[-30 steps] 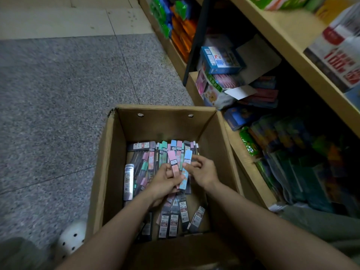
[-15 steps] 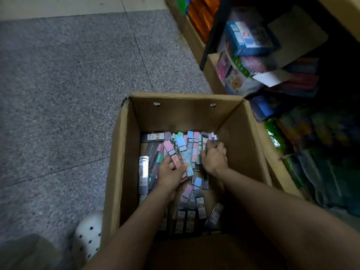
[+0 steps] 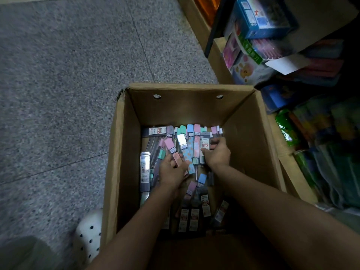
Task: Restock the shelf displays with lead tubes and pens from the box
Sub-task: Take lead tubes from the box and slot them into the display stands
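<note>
An open cardboard box stands on the floor with several lead tubes in pink, blue, teal and grey lying on its bottom. Both my hands are down inside it. My left hand grips a small bunch of tubes, a pink tube and a blue patterned tube sticking up from it. My right hand curls round a grey tube near the box's far right corner. A silver-grey tube lies along the left wall.
A wooden shelf unit stands to the right, its low shelves crowded with a blue carton, pink packs and green packets. Grey speckled floor spreads to the left. A white perforated shoe sits by the box's near left corner.
The view has tilted down and closer to the box. My right hand moved from beside the left hand to the far right of the pile and closed on a grey tube. The left hand keeps its bunch.
</note>
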`<state>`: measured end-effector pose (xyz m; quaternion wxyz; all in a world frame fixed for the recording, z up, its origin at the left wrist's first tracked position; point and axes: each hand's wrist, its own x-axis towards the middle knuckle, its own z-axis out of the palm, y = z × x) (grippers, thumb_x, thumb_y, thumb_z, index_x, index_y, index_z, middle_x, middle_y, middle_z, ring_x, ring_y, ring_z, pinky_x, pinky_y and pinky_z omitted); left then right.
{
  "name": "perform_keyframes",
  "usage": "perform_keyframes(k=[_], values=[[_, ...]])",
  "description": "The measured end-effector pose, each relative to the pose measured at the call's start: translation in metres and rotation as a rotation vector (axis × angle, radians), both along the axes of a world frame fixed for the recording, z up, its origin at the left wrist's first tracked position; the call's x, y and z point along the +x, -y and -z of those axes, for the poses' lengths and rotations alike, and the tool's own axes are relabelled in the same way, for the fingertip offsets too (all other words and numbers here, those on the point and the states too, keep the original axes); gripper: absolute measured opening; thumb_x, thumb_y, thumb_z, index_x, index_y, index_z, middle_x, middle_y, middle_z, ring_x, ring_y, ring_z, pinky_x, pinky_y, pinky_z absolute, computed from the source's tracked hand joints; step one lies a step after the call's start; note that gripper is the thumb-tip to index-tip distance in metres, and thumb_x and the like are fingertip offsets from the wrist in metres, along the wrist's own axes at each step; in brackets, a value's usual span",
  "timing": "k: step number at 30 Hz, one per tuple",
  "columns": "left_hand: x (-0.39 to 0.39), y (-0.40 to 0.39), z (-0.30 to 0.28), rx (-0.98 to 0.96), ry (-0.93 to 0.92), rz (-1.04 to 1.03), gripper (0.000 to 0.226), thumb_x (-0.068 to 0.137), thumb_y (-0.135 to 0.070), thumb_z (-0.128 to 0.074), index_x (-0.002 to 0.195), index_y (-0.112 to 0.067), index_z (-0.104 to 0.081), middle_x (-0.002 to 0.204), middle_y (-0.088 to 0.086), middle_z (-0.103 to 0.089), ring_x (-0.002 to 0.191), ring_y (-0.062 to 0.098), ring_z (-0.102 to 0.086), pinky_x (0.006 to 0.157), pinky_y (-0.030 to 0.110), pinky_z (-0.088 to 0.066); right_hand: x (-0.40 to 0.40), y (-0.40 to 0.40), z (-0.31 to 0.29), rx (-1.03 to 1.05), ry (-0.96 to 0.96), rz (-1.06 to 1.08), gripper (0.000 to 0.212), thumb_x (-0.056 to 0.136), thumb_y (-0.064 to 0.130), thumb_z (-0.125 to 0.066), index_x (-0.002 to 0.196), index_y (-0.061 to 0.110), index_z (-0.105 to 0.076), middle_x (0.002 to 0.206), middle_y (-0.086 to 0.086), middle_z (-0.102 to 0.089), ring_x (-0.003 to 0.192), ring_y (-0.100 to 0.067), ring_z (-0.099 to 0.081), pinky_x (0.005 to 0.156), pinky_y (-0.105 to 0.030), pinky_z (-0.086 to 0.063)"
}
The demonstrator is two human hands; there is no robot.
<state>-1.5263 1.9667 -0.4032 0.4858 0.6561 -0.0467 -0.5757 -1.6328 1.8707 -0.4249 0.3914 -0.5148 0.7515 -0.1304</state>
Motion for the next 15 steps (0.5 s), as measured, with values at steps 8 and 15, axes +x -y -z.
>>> perform_keyframes(k=[8,15], values=[[0.005,0.002,-0.004,0.01,0.026,0.089,0.031,0.084,0.007,-0.066,0.114,-0.004,-0.064,0.107,0.014,-0.072,0.083,0.019,-0.07,0.069,0.032,-0.06,-0.009,-0.013,-0.015,0.007,0.121,-0.018,0.062,0.086,0.003,-0.068,0.139,0.025,-0.044,0.098,0.006,-0.061,0.107,-0.015,-0.06,0.088,-0.026,-0.046],[0.018,0.035,-0.098,-0.141,0.342,0.49,0.031,0.082,0.007,-0.068,0.113,0.0,-0.066,0.109,0.016,-0.069,0.092,0.024,-0.066,0.084,0.042,-0.057,-0.023,-0.016,-0.102,-0.221,0.357,-0.167,0.068,0.078,-0.012,-0.063,0.137,0.017,-0.047,0.088,0.008,-0.065,0.074,0.007,-0.063,0.073,-0.011,-0.051]])
